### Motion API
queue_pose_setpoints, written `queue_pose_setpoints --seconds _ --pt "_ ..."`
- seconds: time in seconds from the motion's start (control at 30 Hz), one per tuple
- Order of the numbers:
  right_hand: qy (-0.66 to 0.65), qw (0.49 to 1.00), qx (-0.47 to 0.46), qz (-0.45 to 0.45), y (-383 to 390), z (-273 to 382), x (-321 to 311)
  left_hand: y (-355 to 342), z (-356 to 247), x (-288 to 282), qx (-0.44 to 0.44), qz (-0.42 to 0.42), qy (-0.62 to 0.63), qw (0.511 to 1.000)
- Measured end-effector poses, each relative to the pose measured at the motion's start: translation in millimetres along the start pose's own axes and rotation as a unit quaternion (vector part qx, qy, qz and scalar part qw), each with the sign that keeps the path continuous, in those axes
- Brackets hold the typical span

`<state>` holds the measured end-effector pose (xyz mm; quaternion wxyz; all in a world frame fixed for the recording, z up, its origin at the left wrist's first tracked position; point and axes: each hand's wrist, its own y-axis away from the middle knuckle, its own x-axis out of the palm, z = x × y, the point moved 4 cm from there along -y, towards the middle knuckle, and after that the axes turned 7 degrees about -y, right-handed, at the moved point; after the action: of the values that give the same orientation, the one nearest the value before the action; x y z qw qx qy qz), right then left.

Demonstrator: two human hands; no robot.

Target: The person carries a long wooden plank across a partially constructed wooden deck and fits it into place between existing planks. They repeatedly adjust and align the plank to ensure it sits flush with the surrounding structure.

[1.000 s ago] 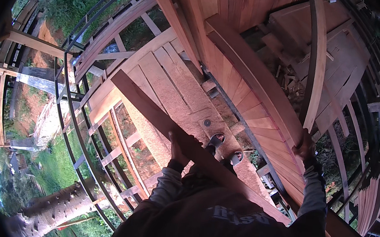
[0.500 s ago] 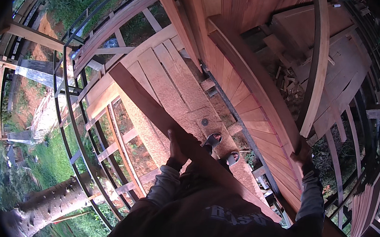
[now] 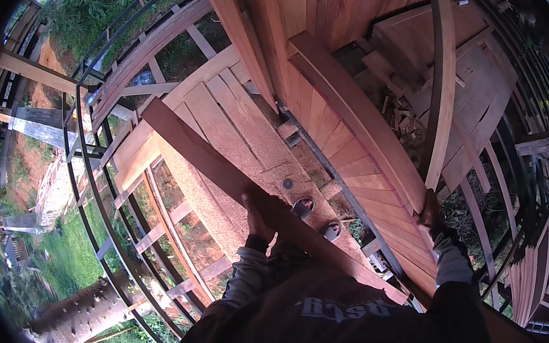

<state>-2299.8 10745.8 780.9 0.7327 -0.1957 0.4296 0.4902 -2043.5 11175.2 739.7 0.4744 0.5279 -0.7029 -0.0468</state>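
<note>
Diagonally, the long reddish-brown plank [image 3: 307, 237] runs across the view, from its upper-left end, seen over the board deck [image 3: 226, 122], to its lower-right end near the foot of the slatted panelling [image 3: 363, 165]. The left hand [image 3: 258, 222] is the nearer one, grasping the plank around the middle of its visible length, thumb up along the near edge and the other fingers partly hidden by the wood. The plank's long axis thus crosses that palm rather than following the forearm. The right hand [image 3: 430, 212] stands well apart from it, at the lower end of the curved cap rail [image 3: 374, 129], close to where a pale-edged curved beam [image 3: 443, 89] comes down; how tightly its fingers close, and on which of the two pieces, cannot be told. As for room, the upper-left end has the deck's gapped boards below it and the curved metal railing [image 3: 91, 149] farther out to the left. The tighter side appears to be the lower right, where the plank passes between the dark sweatshirt [image 3: 337, 334] and the panelling, with the sandals [image 3: 303, 207] showing just beyond its far edge.
</note>
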Motion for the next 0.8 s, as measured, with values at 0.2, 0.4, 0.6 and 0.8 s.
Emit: queue_pose_setpoints --seconds 0.2,0.4,0.6,0.8 --pt "-0.034 0.998 0.021 0.047 -3 -28 2 4 -6 -3 -0.014 -0.018 -0.008 1.0" --pt "0.155 0.971 0.075 -0.165 12 -1 18 4 -17 -1 0.009 -0.018 -0.031 0.999" --pt "0.063 0.993 0.055 -0.087 7 -4 -6 3 -25 -15 0.046 0.026 -0.055 0.997" --pt "-0.003 0.995 0.093 -0.044 5 10 -6 -8 -26 -9 0.056 -0.025 -0.039 0.997"
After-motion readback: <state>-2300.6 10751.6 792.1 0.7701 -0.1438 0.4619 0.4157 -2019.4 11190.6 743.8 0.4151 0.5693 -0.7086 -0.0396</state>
